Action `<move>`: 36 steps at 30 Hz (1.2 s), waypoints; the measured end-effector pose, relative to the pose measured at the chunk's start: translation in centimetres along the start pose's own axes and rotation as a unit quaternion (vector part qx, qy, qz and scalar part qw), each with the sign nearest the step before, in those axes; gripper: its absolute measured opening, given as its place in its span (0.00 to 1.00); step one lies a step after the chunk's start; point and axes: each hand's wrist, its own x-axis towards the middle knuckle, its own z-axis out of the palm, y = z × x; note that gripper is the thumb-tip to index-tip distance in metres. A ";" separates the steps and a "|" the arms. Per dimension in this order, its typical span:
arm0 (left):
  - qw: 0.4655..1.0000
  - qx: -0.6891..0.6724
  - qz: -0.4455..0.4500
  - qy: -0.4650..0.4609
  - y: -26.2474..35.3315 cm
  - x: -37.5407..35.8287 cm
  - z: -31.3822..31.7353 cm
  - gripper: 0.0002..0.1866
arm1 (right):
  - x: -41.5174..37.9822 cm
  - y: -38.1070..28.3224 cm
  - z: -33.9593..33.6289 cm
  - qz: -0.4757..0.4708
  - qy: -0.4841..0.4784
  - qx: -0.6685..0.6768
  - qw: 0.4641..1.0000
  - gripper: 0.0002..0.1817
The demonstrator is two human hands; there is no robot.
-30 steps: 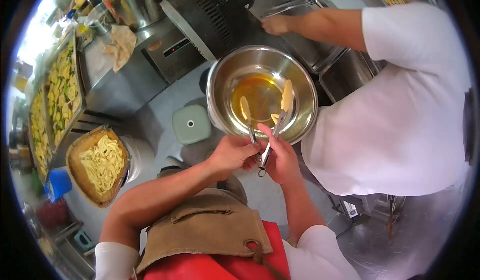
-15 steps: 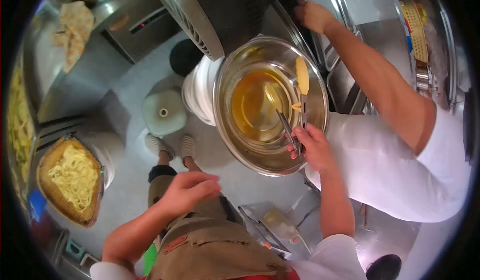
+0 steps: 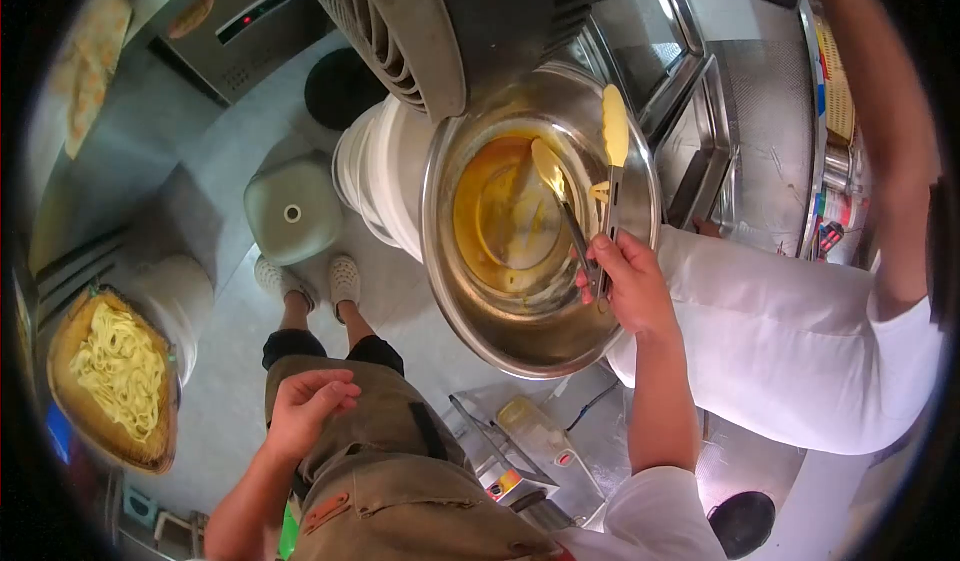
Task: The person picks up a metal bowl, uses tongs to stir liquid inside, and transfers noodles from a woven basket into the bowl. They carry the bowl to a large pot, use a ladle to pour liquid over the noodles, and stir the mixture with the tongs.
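My right hand is closed around the handles of metal tongs with yellow tips. The tongs' jaws are spread apart above a large steel bowl. A shallow pool of yellow-orange liquid lies in the bottom of the bowl. In front of the brown apron, my left hand hovers with loosely bent fingers, and I see nothing in it.
Close on my right stands a co-worker in white clothing, one arm raised. A dark machine with a grille overhangs the bowl's far left. White buckets and a greenish stool are on the floor. Noodles fill a basket at left.
My left hand has drawn back nearer the apron, its fingers more bent. The co-worker's arm has swung from the metal trays to the far right. My right hand still grips the tongs over the bowl.
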 end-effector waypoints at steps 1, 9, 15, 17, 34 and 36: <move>1.000 0.001 0.004 0.000 0.0 0.0 0.1 0.15 | 0.2 0.1 -0.1 -0.004 0.002 0.002 1.000 0.14; 1.000 0.019 -0.004 0.022 -1.2 0.1 0.3 0.15 | 0.9 0.6 -0.7 -0.042 0.033 -0.003 0.999 0.13; 0.999 -0.007 0.007 0.033 -2.3 0.6 0.6 0.14 | 0.3 0.5 -1.8 -0.058 0.058 0.003 0.997 0.13; 0.999 -0.011 -0.001 0.034 -2.6 0.7 0.7 0.14 | -0.1 1.3 -2.1 -0.052 0.054 -0.004 0.997 0.13; 0.998 -0.018 -0.002 0.058 -3.7 0.4 0.4 0.13 | 1.5 2.0 -0.3 -0.082 0.034 -0.025 0.996 0.12; 0.998 -0.013 0.001 0.056 -3.8 0.5 0.2 0.13 | 1.3 2.0 -0.2 -0.086 0.044 -0.026 0.995 0.12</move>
